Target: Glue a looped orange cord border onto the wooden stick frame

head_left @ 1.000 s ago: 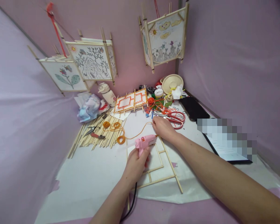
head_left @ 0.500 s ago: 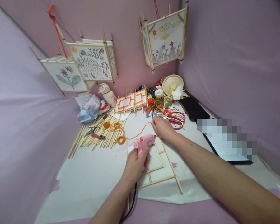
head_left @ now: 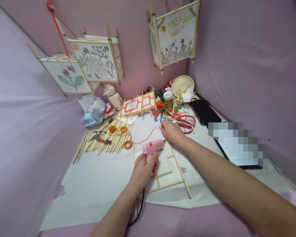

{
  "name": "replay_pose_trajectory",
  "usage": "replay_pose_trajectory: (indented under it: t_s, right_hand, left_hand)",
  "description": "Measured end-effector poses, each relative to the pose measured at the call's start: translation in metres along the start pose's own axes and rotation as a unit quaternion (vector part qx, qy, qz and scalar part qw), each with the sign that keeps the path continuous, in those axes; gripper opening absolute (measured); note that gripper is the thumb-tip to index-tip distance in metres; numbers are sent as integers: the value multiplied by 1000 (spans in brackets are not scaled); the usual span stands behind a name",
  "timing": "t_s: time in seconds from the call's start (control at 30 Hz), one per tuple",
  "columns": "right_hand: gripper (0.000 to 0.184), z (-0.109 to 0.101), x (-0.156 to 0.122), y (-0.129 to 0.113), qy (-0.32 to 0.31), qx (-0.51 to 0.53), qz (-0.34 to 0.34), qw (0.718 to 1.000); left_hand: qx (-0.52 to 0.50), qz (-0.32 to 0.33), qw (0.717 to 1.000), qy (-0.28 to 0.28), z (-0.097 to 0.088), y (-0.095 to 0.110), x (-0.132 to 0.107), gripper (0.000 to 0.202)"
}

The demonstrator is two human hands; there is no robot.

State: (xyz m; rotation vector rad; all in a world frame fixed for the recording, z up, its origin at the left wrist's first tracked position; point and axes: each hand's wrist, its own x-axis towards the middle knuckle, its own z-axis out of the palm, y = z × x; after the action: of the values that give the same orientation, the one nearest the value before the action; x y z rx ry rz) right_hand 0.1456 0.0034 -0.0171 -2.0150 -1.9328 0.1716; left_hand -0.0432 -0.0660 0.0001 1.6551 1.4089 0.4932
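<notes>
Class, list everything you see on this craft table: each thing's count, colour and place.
glue gun: 1, pink, in the left hand.
stick frame: 1, pale wood, on the white sheet.
cord: 1, orange, coils to right hand.
loose sticks: many, pale, left of centre.
pliers: 1, red-handled, on the sticks.
scissors: 1, red-handled, beyond the right hand.
lanterns: 3, white with drawings, hanging behind.
trimmed panel: 1, orange-edged, at the back.
bottle: 1, white, back left.
bowl: 1, cream, back corner.
left hand: 1, grips the glue gun.
right hand: 1, at the frame's far end.
</notes>
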Motion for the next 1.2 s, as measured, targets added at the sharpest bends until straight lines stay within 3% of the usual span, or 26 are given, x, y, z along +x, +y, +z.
replay_pose_trajectory:
  t_s: [0.43, 1.2]
  right_hand:
    - [25, -2, -2, 0, 1, -9, -2, 1000]
    - [27, -4, -2, 1, -8, 4, -2, 1000]
  left_hand:
    - [-4, -5, 1000, 30, -1, -5, 1, 47]
    - [17, -4, 1000, 15, -5, 1, -4, 47]
